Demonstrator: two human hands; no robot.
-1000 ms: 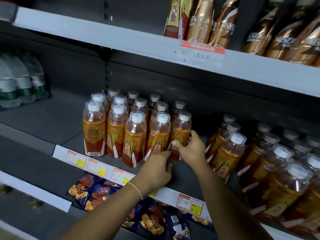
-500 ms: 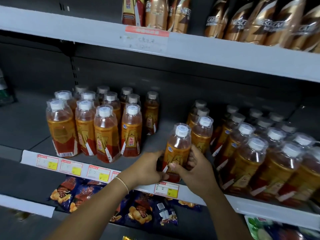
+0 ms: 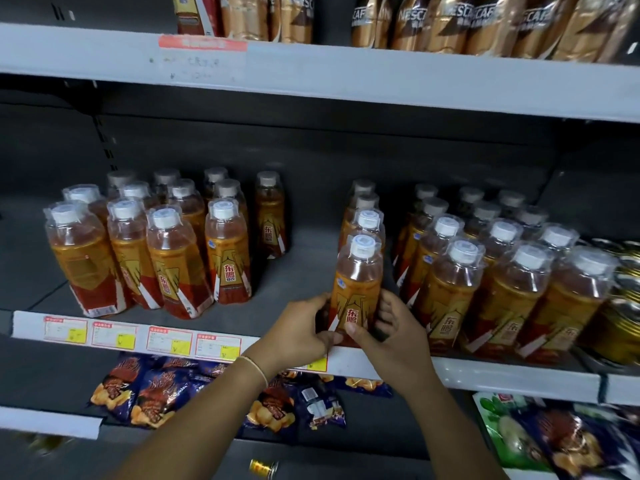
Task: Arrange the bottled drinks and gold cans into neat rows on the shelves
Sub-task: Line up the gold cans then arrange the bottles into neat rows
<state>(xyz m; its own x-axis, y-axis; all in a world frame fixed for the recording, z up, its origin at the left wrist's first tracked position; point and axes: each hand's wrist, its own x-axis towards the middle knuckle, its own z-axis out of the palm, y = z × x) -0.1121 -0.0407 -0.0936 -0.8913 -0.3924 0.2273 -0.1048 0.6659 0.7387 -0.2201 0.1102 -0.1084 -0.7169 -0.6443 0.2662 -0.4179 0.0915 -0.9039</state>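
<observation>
An orange drink bottle (image 3: 358, 282) with a white cap stands upright at the front edge of the middle shelf (image 3: 304, 271). My left hand (image 3: 300, 332) and my right hand (image 3: 391, 332) both grip its lower part, one from each side. It heads a single file of like bottles (image 3: 363, 216) running back. A block of several bottles (image 3: 152, 244) stands to the left, a larger block (image 3: 491, 268) to the right. Gold cans (image 3: 623, 299) sit at the far right of the shelf.
A bare gap of shelf lies between the left block and the held bottle. Price tags (image 3: 169, 339) line the shelf lip. Gold coffee bottles (image 3: 450, 22) fill the shelf above. Snack bags (image 3: 166, 393) lie on the shelf below, and a small can (image 3: 263, 467) at the bottom.
Both hands carried one bottle from the right end of the left block rightward and set it in front of the single file. The view shifted right.
</observation>
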